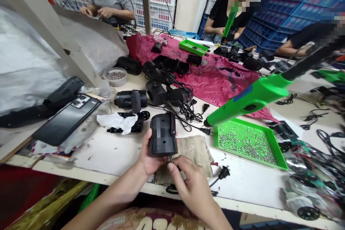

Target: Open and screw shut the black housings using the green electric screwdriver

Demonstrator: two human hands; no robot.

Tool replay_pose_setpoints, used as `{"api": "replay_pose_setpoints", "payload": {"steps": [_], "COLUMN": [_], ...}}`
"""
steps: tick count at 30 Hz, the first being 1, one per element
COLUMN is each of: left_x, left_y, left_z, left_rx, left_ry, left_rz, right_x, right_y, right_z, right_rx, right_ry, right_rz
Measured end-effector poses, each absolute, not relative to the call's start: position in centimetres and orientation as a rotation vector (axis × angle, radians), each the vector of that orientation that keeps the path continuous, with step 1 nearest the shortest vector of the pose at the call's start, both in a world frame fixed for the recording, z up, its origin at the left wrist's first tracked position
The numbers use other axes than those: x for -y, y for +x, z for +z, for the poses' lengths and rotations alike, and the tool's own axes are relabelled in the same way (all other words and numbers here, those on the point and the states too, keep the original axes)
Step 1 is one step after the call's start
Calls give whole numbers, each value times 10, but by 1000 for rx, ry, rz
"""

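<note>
My left hand (151,161) is wrapped round a black cylindrical housing (163,136) with a bracket on its right side, held tilted over the table's near edge. My right hand (188,178) pinches a dark cord (170,158) where it meets the housing's lower end. A two-pin plug (223,173) on a black cord lies just right of that hand. Under both hands is a folded beige cloth (192,149). Behind the housing sits a black part (138,124) with white tissue (118,121) on it.
A green electric screwdriver (242,102) hangs over a green tray (250,143) of screws. Several black housings (156,93) and cords lie beyond. A phone (68,116) rests at left, near a tub of small metal parts (115,76). Wired parts (304,187) crowd the right. Other people sit opposite.
</note>
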State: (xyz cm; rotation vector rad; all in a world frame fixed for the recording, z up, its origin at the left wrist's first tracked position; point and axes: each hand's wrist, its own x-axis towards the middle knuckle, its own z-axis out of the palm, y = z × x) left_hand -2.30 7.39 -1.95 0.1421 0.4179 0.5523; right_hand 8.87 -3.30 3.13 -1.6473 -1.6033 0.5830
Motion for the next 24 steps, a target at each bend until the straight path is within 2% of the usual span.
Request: {"api": "replay_pose_setpoints", "payload": {"steps": [4,9,16,21,24], "left_x": [-71,-70,-74,-71,-65], "left_y": [-24,-25,-23,-21,-21], "left_z": [-19,-18,-19,-17,-17], "left_rx": [-371,-311,-379,-518,-526], "left_ry": [201,210,189,262,378], "left_rz": [591,669,649,762,822], "right_x": [36,40,34,34,37], "right_y": [93,100,94,97,100], "right_z": [31,29,20,18,14], "right_rx": [1651,1442,1614,1562,1331], "right_ry": [-1652,-1720,-1744,-1752,-1674], "right_rz": [580,427,217,288,471]}}
